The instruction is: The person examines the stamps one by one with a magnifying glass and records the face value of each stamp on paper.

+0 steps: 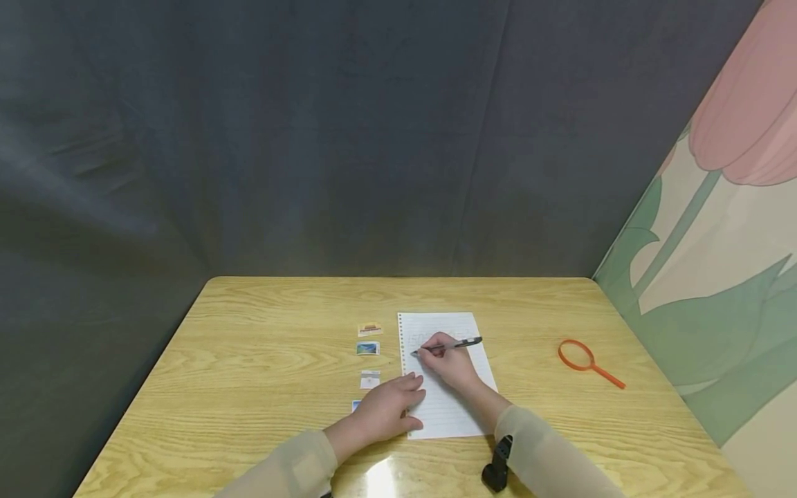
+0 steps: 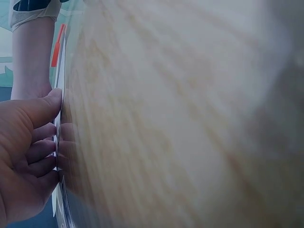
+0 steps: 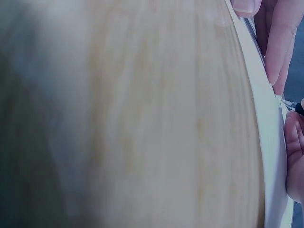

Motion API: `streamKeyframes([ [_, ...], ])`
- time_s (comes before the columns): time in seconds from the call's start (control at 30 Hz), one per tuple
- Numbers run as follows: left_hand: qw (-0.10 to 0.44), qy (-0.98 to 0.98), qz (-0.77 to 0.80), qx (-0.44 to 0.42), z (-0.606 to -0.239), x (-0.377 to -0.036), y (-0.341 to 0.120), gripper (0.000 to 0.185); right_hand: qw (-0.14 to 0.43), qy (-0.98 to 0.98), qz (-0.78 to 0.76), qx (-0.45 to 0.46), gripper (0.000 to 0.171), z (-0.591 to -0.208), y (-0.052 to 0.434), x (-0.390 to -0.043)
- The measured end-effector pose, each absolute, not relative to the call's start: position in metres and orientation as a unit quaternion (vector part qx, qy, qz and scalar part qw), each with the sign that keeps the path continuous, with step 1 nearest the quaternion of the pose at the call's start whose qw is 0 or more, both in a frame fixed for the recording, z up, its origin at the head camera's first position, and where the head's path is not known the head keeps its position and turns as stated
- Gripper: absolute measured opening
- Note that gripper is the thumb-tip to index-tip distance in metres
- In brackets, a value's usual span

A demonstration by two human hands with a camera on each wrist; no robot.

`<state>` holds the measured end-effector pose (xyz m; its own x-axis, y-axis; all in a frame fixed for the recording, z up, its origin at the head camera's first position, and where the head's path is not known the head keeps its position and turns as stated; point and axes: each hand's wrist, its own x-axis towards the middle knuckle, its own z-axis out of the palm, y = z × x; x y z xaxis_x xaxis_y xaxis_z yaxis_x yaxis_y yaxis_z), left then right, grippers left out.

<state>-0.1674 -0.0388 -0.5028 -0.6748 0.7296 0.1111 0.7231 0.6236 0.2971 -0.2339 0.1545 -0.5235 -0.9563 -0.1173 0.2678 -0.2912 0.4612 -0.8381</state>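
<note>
A lined sheet of paper (image 1: 443, 419) with punched holes down its left side lies on the wooden table. My right hand (image 1: 454, 366) pinches a dark pen (image 1: 468, 342), its tip touching down near the sheet's left margin. Faint writing shows near the top of the page. My left hand (image 1: 386, 409) rests with fingers extended over the sheet's lower left edge. In the left wrist view, the left fingertips (image 2: 53, 180) press at the paper. In the right wrist view, the pen tip shows just beyond the left hand's fingers.
Left of the sheet, small picture stamps stand in a column: a yellowish one (image 1: 370, 330), a blue landscape one (image 1: 368, 348), a pale one (image 1: 370, 380) and another (image 1: 355, 405) partly under the left hand. An orange magnifying glass (image 1: 591, 364) lies at the right.
</note>
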Motion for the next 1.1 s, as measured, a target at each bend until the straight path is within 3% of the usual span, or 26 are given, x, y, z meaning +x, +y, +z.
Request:
streamKeyframes([
  [0.3,0.008,0.901,0.159,0.403,-0.5022,-0.1676,-0.0390,0.052,0.097,-0.848,0.504,0.128,0.006,-0.5242,0.1527,-0.2341],
  [0.87,0.005,0.900,0.155,0.409,-0.5013,-0.1675,-0.0392,0.052,0.044,-0.854,0.490,0.172,0.011,-0.5198,0.1543,-0.2270],
  [1.1,0.012,0.901,0.164,0.401,-0.5021,-0.1676,-0.0390,0.053,0.030,-0.848,0.516,0.117,0.009,-0.5206,0.1591,-0.2277],
])
